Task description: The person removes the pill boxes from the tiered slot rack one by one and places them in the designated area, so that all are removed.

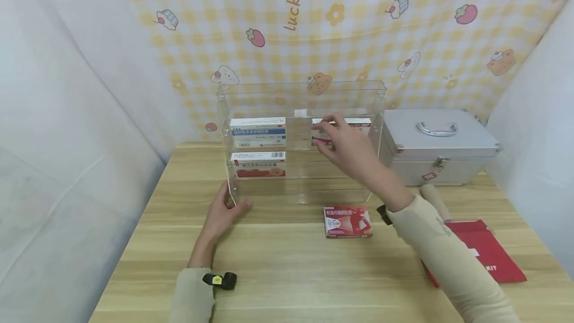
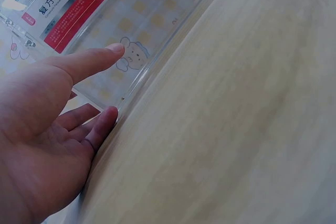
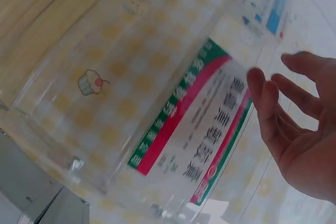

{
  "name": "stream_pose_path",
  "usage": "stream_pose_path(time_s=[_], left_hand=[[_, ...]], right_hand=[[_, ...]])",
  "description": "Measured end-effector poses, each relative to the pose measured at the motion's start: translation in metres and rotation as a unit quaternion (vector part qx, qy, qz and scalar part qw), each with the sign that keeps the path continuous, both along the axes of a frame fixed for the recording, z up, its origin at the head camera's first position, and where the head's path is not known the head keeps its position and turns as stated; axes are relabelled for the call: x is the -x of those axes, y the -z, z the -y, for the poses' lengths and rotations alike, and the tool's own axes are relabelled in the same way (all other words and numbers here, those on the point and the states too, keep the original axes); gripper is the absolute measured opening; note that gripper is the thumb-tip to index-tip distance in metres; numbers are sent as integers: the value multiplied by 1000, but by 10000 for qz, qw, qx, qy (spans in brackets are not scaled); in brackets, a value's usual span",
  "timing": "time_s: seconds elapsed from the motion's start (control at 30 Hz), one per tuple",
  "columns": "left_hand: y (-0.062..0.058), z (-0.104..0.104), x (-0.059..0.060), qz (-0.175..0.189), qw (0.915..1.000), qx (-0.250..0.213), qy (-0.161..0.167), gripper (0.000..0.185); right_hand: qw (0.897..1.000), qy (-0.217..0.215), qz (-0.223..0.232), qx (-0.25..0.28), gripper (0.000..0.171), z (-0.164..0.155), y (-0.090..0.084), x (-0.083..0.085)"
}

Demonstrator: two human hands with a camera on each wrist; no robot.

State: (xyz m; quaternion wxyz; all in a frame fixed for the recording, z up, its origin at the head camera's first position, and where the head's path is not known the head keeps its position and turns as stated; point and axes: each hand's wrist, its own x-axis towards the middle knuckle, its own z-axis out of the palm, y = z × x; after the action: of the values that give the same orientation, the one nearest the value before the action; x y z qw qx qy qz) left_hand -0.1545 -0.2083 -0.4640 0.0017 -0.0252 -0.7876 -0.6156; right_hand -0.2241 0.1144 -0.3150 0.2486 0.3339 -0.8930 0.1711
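Observation:
A clear acrylic shelf rack [image 1: 299,198] stands upright on the table. My left hand [image 1: 222,217] holds its lower left corner, thumb across the front and the other fingers at the outer side; the left wrist view shows this hand [image 2: 58,114] close up. My right hand [image 1: 350,149] is in front of the upper right compartment, fingers loosely bent and nothing between them. Behind it sits a white, green and pink medicine box [image 3: 191,121], partly hidden in the head view. On the left side, a blue-and-white medicine box [image 1: 258,133] sits above a red-and-white one [image 1: 258,166].
A red medicine box [image 1: 348,222] lies flat on the table before the rack. To the right stands a silver metal case [image 1: 441,138] with a handle. A red pouch [image 1: 498,258] lies partly under my right sleeve. A checked yellow cloth [image 1: 278,9] hangs behind.

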Motion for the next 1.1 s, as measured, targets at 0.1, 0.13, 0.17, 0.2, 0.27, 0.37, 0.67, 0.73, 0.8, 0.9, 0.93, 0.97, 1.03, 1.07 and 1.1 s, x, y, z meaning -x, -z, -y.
stream_pose_path(time_s=[0.1, 0.13, 0.17, 0.2, 0.27, 0.37, 0.67, 0.73, 0.8, 0.9, 0.93, 0.97, 1.03, 1.07, 1.1], left_hand=[[-2, -2, -1, -11, 10000, 26, -3, 78], [-2, -1, -1, -15, 10000, 43, -24, 78], [-2, 0, -1, -13, 10000, 61, -47, 78], [-1, 0, -1, -13, 9999, 85, -66, 77], [0, 0, -1, -2, 9999, 106, -77, 76], [1, 0, -2, 56, 9998, 166, -94, 75], [-2, 0, -2, 51, 9999, 120, -73, 76], [-1, 0, -1, 44, 9999, 99, -49, 76], [6, 2, 3, 29, 9999, 91, -66, 77], [21, 6, 9, -13, 9998, 145, -118, 77], [26, 7, 10, -34, 9998, 152, -134, 78], [30, 7, 11, -48, 9997, 162, -154, 78], [32, 8, 12, -76, 9996, 201, -165, 79], [33, 8, 12, -84, 9996, 201, -170, 79], [33, 8, 12, -94, 9996, 202, -172, 78]], right_hand=[[9994, -242, -74, -218, 33, 12, 6, -4], [9991, -345, 2, -261, 35, 18, 8, -5], [9985, -435, 112, -314, 36, 24, 11, -5], [9977, -525, 274, -338, 37, 29, 13, -5], [9952, -601, 693, -337, 37, 38, 19, -5], [9899, -601, 1252, -292, 36, 48, 26, -1], [9694, -667, 2354, 182, 35, 59, 33, 7], [9592, -690, 2719, 340, 36, 61, 33, 8], [9501, -661, 3014, 449, 37, 62, 33, 9], [9412, -568, 3284, 547, 36, 64, 32, 10], [9395, -540, 3332, 577, 36, 64, 32, 11], [9380, -526, 3371, 614, 35, 65, 32, 11], [9344, -505, 3451, 722, 34, 65, 31, 12], [9330, -507, 3476, 782, 34, 65, 30, 12], [9320, -499, 3491, 834, 33, 65, 30, 13]])
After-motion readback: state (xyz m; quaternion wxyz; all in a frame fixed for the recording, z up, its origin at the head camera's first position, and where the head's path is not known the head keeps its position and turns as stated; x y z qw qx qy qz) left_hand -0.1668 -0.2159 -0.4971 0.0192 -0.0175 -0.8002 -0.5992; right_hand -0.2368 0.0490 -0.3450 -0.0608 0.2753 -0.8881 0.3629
